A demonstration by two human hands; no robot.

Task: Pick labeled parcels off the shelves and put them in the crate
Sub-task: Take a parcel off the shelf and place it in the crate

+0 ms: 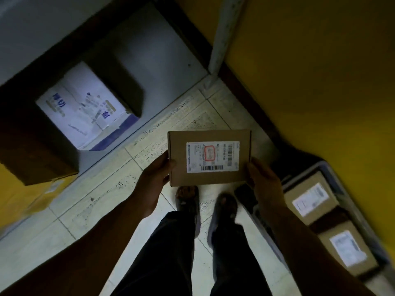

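A person stands on the tiled floor (pixel 85 210) in a dim storeroom, holding a flat cardboard parcel (pixel 209 178) level at the centre of the frame, above their own shoes (pixel 188 201). The left hand (pixel 157 174) grasps the parcel's left edge, thumb hooked over the top face. The right hand (pixel 263 178) grasps the lower right corner in the same way. Neither hand is free.

The step in hand looks like the carry from shelf to crate, with a check of the label on the way. The crate (pixel 350 201) sits on the floor at the lower right of the frame, just beside the person's right foot. It already holds two labelled parcels, one nearer the top of the frame (pixel 310 197) and one below it (pixel 346 251). The next move probably calls for a turn to the right and a lowering of the parcel into the crate. How much room is left inside cannot be told, as the crate runs out of the frame.

The parcel is a thin brown box, its corners clean and its flaps closed. A white shipping label (pixel 212 157) covers much of its top face, with barcodes along two edges and a red ring drawn round a field near the middle. The print is too small to read.

At the upper left, a white carton (pixel 85 107) with blue print sits on a grey shelf (pixel 149 50).
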